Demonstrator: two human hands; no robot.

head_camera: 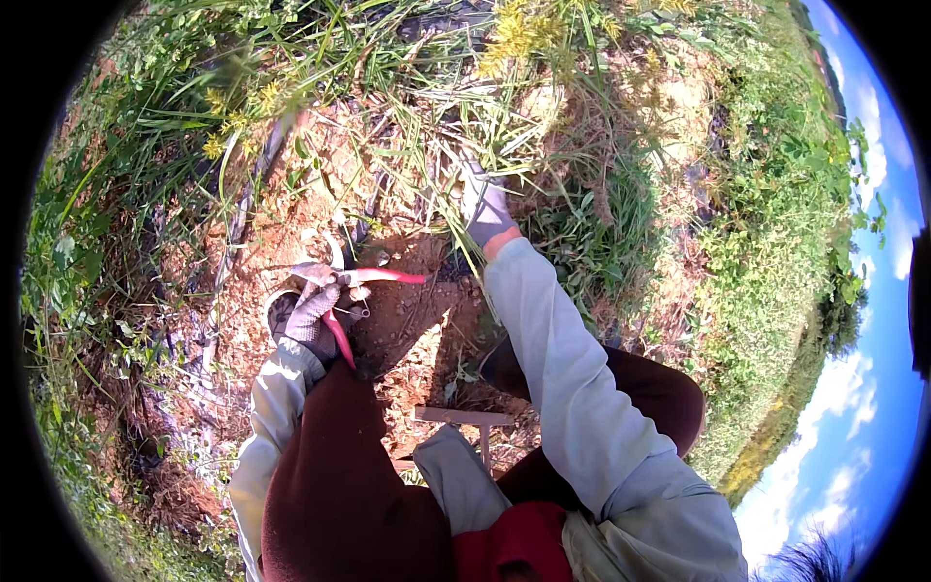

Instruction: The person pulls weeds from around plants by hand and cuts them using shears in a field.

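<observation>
My left hand [316, 316], in a grey knit work glove, is closed around a pair of pruning shears [337, 275] with red handles. The handles are spread apart, one pointing right and one down, and the metal jaws lie over bare soil. My right hand [486, 202], in a pale glove with a grey cuff, reaches forward into a clump of cut grass stems [454, 156]. Its fingers are partly hidden by the long green blades, and whether they grip the stems cannot be told.
Weeds [87, 240] grow thickly at the left. Strips of dark plastic sheeting [244, 211] cross the reddish soil [291, 193]. Yellowish seed heads [520, 33] stand ahead. A low wooden piece [463, 416] lies between my legs. More green plants [771, 240] cover the right side.
</observation>
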